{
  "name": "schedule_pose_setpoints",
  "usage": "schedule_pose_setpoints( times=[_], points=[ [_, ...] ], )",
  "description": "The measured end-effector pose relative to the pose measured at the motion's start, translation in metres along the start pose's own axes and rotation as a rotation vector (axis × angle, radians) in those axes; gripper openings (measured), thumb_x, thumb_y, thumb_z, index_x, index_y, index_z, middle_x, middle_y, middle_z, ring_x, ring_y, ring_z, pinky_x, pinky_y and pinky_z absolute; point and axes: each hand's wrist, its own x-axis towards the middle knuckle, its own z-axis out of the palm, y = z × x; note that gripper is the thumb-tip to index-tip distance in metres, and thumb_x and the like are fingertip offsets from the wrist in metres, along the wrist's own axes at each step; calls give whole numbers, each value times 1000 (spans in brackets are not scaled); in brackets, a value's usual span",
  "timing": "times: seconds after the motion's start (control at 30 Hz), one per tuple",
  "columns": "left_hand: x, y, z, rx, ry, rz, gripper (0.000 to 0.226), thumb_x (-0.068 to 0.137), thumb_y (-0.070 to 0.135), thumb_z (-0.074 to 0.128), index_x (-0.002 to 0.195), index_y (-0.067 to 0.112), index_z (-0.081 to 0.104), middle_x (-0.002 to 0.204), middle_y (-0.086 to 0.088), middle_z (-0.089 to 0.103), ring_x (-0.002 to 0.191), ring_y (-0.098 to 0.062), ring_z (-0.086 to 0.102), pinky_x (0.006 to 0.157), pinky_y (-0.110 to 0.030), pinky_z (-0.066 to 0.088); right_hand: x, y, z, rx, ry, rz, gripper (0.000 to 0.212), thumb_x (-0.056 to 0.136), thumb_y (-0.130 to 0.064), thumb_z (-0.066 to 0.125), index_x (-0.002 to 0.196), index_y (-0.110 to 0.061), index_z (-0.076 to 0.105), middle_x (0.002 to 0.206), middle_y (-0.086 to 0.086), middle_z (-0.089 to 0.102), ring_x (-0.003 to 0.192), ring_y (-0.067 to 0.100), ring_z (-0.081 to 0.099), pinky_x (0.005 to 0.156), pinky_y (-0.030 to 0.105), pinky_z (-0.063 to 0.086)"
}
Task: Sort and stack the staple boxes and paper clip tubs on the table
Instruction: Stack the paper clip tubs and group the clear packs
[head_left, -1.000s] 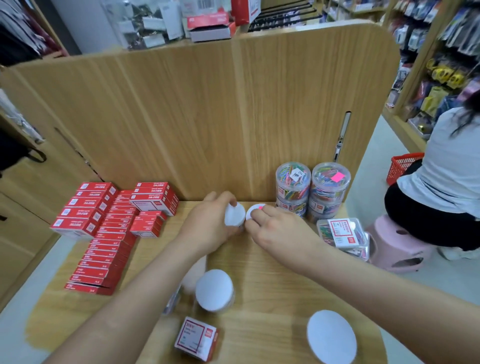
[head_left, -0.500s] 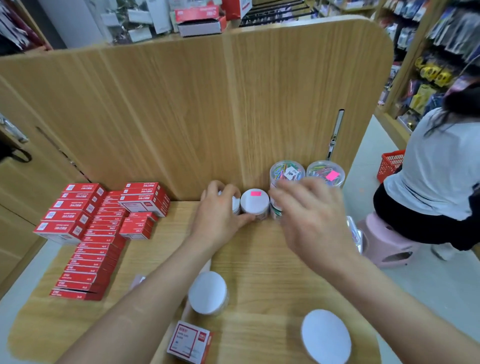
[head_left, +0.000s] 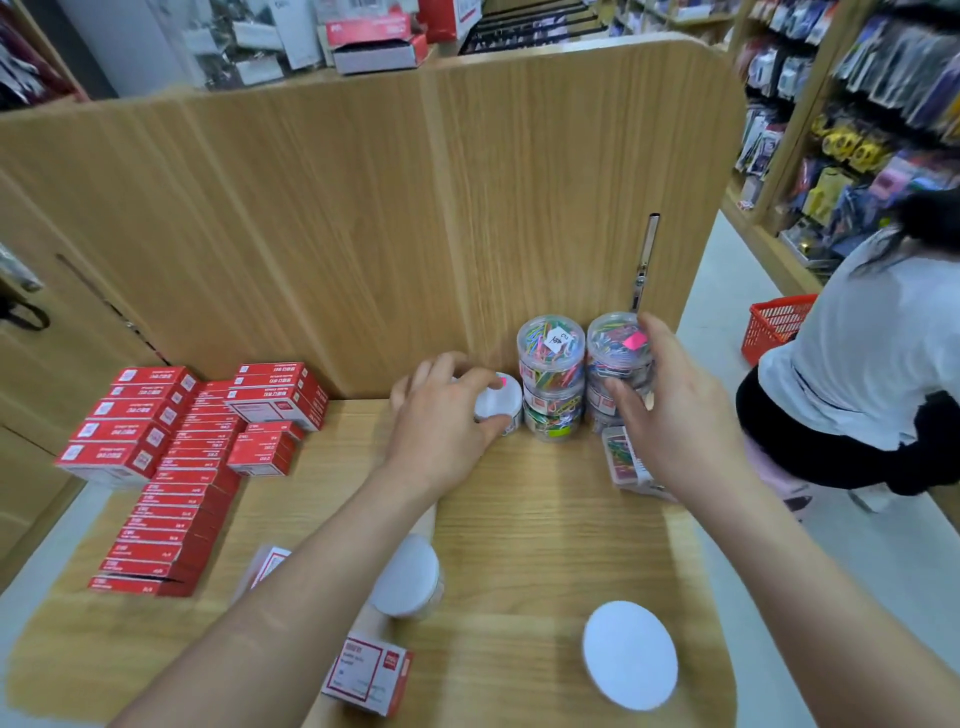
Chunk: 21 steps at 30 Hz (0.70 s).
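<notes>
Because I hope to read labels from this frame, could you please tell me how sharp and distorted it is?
Head view: wide-angle distortion bows the wooden partition and table edge; motion blur smears the right hand, the print on the red staple boxes and the shelves; the price tag on the left clear tub stack is only roughly legible; lighting is even, shadows soft, no strong glare.

Red staple boxes (head_left: 171, 467) lay in flat stacks before the left part of the wooden partition (head_left: 337, 234); clear paper clip tubs (head_left: 551, 379) stood two high against it, a white-lidded tub (head_left: 501, 400) just beside them.
</notes>
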Motion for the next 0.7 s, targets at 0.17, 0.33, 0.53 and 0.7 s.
schedule_pose_setpoints(
  times=[0.17,0.33,0.53,0.7],
  points=[
    [-5,5,-41,-209,-96,-7,17,80,28,70,97,28,68,92,7,61,90,-16,59,83,-34,47,-12,-14,-18,-62,140,-130,57,81,-22,68,132,-9,46,125,12,54,112,34,51,93,40,39],
    [-60,-14,-99,46,-564,-11,42,75,62,62,110,40,57,97,22,61,93,0,56,82,-31,48,-38,-61,-27,119,-508,-185,32,80,-43,63,109,-31,61,100,-12,61,95,7,57,83,28,46],
    [-104,-19,-71,226,-630,13,70,70,60,66,130,40,35,118,12,53,110,-15,52,85,-30,43,-59,-65,-38,-299,-1090,-299,77,65,-71,65,130,-50,29,118,-18,40,107,6,43,93,31,42],
    [-79,-40,-65,-534,-445,-286,45,80,41,72,119,27,54,106,3,65,90,-13,64,84,-37,54,-79,-52,-47,-569,-1262,-242,94,55,-60,78,129,-50,20,108,-12,25,100,15,47,75,33,46]
  ],
)
